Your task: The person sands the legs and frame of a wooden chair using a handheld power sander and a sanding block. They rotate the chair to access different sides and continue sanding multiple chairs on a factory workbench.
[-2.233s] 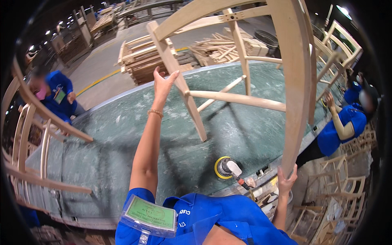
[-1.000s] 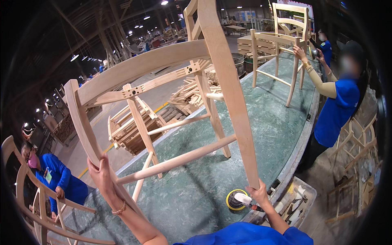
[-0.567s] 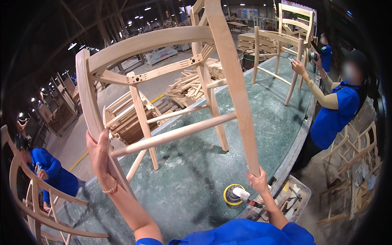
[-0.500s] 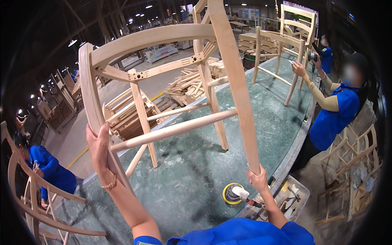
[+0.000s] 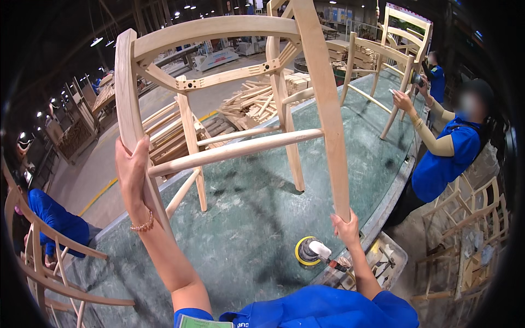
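Note:
A pale, seatless wooden chair frame (image 5: 235, 152) stands tilted in front of me, its far legs reaching down to the green tabletop (image 5: 257, 218). My left hand (image 5: 133, 175) is closed round its left near leg, beside the end of a round rung. Near the lower end of the right near leg, my right hand (image 5: 345, 228) has its fingers wrapped round the wood. Just left of that hand, a disc sander (image 5: 313, 250) with a yellow-edged pad and white body lies on the table.
Across the table at right, a co-worker (image 5: 451, 145) in blue holds a sander against another chair (image 5: 380, 54). At left, a person (image 5: 57, 218) bends behind a curved chair frame (image 5: 65, 246). A tool tray (image 5: 402, 262) sits beside the table edge; wood pieces (image 5: 257, 101) are piled beyond.
The chair frame and both my hands sit slightly higher in view, its upper part shifted a little right. My grips look the same. The person at left has bent lower.

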